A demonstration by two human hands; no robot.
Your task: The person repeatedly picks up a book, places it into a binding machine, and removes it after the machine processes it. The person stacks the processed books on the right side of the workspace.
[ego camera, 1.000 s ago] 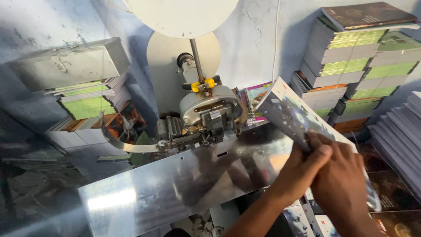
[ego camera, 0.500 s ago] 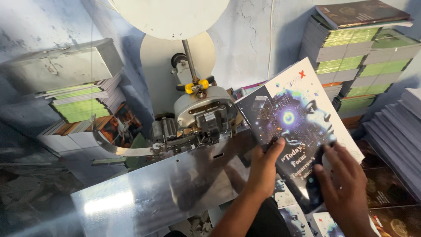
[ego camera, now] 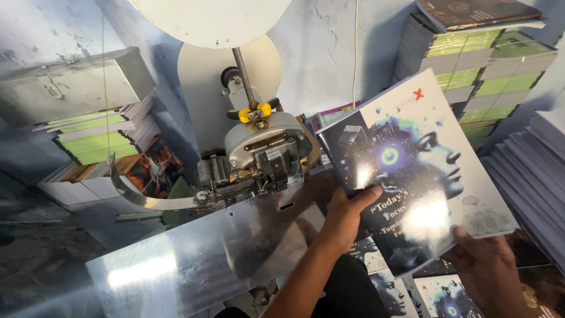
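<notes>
Beside grey stitching machine [ego camera: 259, 159], glossy dark booklet [ego camera: 412, 176], left hand [ego camera: 344, 215] and right hand [ego camera: 485, 268] grips clamped on it

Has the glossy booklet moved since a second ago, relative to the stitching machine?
Yes. The booklet, in the left hand and right hand, has lifted up off the metal table, right of the stitching machine, cover now facing the camera.

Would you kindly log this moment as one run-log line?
left hand: holds booklet at spine edge | right hand: supports lower corner | stitching machine: beside, apart
</notes>
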